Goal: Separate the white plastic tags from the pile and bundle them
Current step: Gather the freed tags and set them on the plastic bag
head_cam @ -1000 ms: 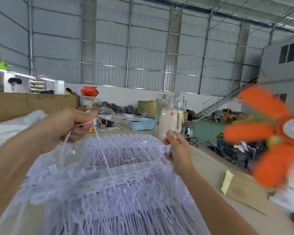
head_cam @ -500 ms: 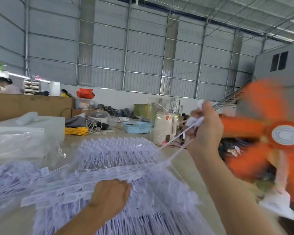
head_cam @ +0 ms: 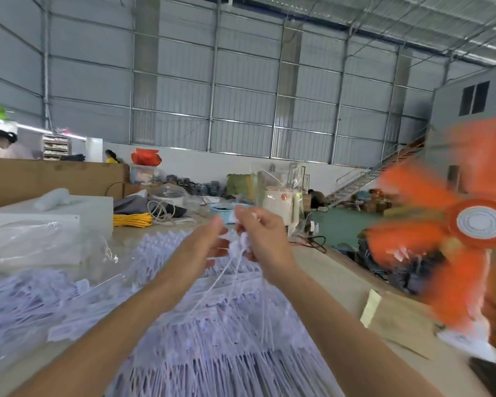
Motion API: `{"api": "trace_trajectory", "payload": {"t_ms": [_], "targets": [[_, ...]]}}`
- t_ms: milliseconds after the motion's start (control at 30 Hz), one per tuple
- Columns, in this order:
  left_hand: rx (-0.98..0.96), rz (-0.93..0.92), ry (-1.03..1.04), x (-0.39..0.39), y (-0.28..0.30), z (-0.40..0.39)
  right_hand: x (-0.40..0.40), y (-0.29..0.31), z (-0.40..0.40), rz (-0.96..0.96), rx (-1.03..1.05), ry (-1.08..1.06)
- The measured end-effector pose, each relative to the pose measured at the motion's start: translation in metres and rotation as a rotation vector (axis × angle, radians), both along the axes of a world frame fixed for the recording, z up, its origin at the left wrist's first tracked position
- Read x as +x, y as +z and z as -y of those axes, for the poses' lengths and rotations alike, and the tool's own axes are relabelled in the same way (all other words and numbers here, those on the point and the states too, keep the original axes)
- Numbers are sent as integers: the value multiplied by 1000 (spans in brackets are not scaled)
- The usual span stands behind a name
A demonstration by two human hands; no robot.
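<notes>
Your right hand (head_cam: 265,236) pinches the heads of a few white tags (head_cam: 242,245); left hand (head_cam: 209,245) grips beside it. Strands trail down toward you into the pile (head_cam: 212,339) below both hands.

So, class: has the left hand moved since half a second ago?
Yes. The left hand has risen off the tag pile and now meets the right hand in front of the blue basket.

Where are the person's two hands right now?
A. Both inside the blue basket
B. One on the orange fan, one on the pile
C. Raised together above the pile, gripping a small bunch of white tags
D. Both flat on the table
C: the left hand and right hand meet above the pile, pinching a bunch of tags whose strands trail down.
</notes>
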State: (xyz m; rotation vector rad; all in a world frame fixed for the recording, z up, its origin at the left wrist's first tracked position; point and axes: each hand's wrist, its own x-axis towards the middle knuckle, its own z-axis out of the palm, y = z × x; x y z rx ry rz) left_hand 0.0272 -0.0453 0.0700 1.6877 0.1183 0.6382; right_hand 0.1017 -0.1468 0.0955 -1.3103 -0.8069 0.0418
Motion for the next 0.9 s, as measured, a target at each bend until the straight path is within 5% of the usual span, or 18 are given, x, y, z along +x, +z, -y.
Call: {"api": "trace_trajectory", "payload": {"t_ms": [300,533,667,767,900], "targets": [[157,-143,-139,-12,-16,8,1,-6,-33,-279,155,-85],[17,-167,-38,-14,-14,0,10,3,-44,291,-272,-321],[67,-227,-1,-19,-14,-14,6,1,-51,331,-239,-65],[97,-258,41,-22,-16,-25,-6,-8,-63,501,-435,113],[149,-226,115,-28,-19,-36,-10,-15,-84,726,-424,-199]]}}
